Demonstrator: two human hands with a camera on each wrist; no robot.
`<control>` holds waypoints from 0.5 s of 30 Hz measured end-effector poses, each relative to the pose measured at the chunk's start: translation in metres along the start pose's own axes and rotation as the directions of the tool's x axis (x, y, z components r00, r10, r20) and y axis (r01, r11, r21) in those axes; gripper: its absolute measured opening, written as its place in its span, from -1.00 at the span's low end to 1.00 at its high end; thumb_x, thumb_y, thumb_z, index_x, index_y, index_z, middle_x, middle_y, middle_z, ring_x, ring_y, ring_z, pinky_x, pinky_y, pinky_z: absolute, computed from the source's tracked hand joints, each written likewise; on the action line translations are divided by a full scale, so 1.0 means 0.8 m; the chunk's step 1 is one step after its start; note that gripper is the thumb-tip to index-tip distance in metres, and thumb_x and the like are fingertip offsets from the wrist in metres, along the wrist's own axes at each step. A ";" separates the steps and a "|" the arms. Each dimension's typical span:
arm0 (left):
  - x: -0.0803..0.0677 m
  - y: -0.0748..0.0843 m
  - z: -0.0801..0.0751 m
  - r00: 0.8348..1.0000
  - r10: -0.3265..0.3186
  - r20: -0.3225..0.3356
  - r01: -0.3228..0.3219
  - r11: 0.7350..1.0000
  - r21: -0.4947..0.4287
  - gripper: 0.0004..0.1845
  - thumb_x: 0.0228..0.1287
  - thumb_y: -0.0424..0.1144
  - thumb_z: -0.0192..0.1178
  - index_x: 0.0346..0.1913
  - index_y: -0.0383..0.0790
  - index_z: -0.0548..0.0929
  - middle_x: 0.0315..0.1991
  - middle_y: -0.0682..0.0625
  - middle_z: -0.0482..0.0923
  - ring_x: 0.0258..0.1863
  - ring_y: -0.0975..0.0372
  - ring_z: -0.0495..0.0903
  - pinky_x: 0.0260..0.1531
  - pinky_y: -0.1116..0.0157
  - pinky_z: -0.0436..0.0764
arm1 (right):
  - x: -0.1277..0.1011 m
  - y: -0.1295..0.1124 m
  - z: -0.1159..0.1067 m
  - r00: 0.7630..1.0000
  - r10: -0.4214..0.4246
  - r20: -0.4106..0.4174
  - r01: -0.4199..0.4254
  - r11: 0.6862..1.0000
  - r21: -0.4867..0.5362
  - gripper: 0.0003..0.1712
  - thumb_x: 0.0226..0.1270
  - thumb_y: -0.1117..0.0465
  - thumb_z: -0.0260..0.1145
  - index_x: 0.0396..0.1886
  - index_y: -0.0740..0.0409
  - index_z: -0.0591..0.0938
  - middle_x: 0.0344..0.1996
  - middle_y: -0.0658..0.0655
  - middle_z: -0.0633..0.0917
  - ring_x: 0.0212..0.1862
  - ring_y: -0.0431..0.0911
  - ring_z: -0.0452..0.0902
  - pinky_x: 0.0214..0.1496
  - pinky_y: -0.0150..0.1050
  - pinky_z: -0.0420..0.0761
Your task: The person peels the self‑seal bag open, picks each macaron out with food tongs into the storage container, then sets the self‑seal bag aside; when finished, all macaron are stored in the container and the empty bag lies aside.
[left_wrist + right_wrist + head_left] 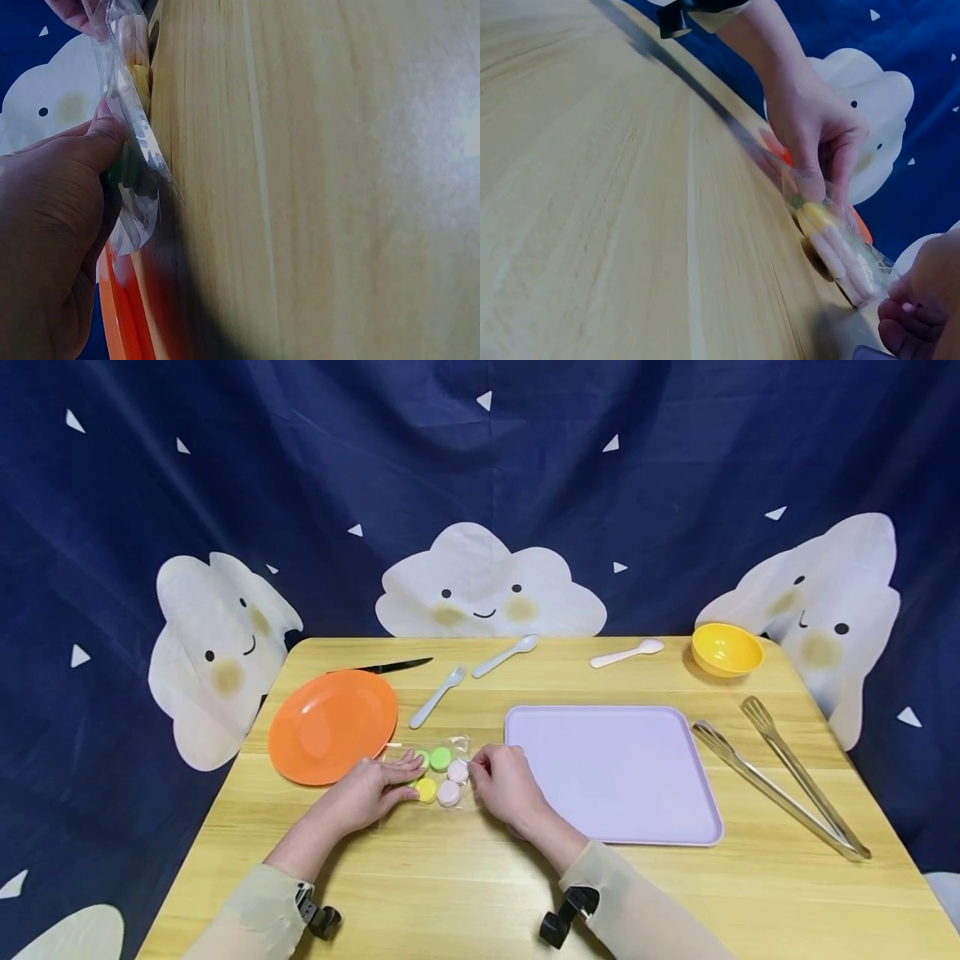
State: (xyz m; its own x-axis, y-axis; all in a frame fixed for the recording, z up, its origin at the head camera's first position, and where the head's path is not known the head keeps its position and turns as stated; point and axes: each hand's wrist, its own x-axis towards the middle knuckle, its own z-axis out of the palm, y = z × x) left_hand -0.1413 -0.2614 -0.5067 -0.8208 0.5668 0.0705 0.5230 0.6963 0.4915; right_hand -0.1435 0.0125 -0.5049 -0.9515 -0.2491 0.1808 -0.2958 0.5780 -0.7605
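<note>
A clear plastic bag (pixel 461 745) lies on the table, holding several round, macaron-like pieces in green, yellow and pale pink (pixel 448 793). My left hand (pixel 375 789) grips the bag's left part, its fingers covering some of the pieces. In the left wrist view the thumb of that hand (pixel 56 187) presses against the plastic (pixel 139 221). At the opposite end, my right hand (pixel 510 783) pinches the bag's right edge between thumb and fingers. From the right wrist, the bag (pixel 840 251) appears stretched between both hands.
Left of the bag is an orange plate (pixel 333 727), partly over a black knife (pixel 397 666). A lilac tray (pixel 611 777) and metal tongs (pixel 787 777) lie to the right. Behind are a grey fork (pixel 437 697), grey spoon (pixel 504 657), pink spoon (pixel 626 653) and yellow bowl (pixel 726 652).
</note>
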 end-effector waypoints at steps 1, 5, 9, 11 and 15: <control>-0.001 0.000 0.000 1.000 -0.003 -0.004 0.003 1.000 0.000 -0.52 0.38 -0.12 0.47 0.30 -0.13 0.71 0.33 0.04 0.56 0.36 0.15 0.52 0.37 0.02 0.49 | -0.001 0.000 0.000 1.000 0.012 -0.021 -0.011 1.000 0.004 -0.83 0.40 0.36 0.43 -0.44 0.14 0.76 -0.58 -0.13 0.63 -0.47 -0.24 0.54 -0.36 -0.30 0.62; -0.002 -0.001 -0.001 1.000 -0.004 -0.019 0.004 1.000 -0.004 -0.53 0.37 -0.13 0.48 0.29 -0.13 0.71 0.33 0.04 0.56 0.36 0.13 0.52 0.38 0.00 0.48 | -0.005 0.003 0.001 0.994 0.044 -0.099 -0.039 0.998 0.056 -0.84 0.39 0.38 0.41 -0.44 0.18 0.74 -0.60 -0.10 0.62 -0.51 -0.24 0.52 -0.41 -0.31 0.61; 0.000 -0.002 0.000 1.000 0.008 -0.024 -0.008 1.000 0.003 -0.53 0.37 -0.12 0.48 0.29 -0.13 0.72 0.32 0.04 0.57 0.35 0.14 0.53 0.37 0.02 0.49 | -0.005 0.005 0.001 0.991 0.050 -0.122 -0.039 0.995 0.088 -0.86 0.34 0.41 0.40 -0.44 0.20 0.72 -0.60 -0.07 0.63 -0.55 -0.26 0.52 -0.46 -0.34 0.63; 0.001 -0.001 0.000 1.000 0.013 -0.022 -0.013 1.000 0.005 -0.53 0.37 -0.11 0.48 0.28 -0.13 0.72 0.31 0.03 0.58 0.34 0.15 0.53 0.36 0.02 0.50 | -0.002 0.005 0.000 0.993 0.037 -0.109 -0.029 0.997 0.075 -0.89 0.31 0.36 0.42 -0.43 0.20 0.72 -0.59 -0.08 0.64 -0.53 -0.27 0.53 -0.44 -0.35 0.65; 0.002 0.000 0.000 1.000 0.017 -0.011 -0.017 1.000 -0.006 -0.53 0.36 -0.12 0.48 0.28 -0.14 0.72 0.31 0.02 0.58 0.34 0.15 0.54 0.34 0.04 0.53 | 0.012 0.003 -0.001 0.998 -0.038 -0.048 0.038 0.999 0.001 -0.89 0.28 0.28 0.46 -0.37 0.25 0.72 -0.55 -0.04 0.63 -0.48 -0.24 0.55 -0.39 -0.35 0.66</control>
State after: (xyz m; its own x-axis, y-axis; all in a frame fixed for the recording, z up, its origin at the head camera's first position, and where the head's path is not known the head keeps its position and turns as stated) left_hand -0.1422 -0.2607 -0.5062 -0.8146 0.5733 0.0886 0.5353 0.6840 0.4955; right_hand -0.1534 0.0120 -0.5047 -0.9424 -0.2334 0.2396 -0.3321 0.5674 -0.7535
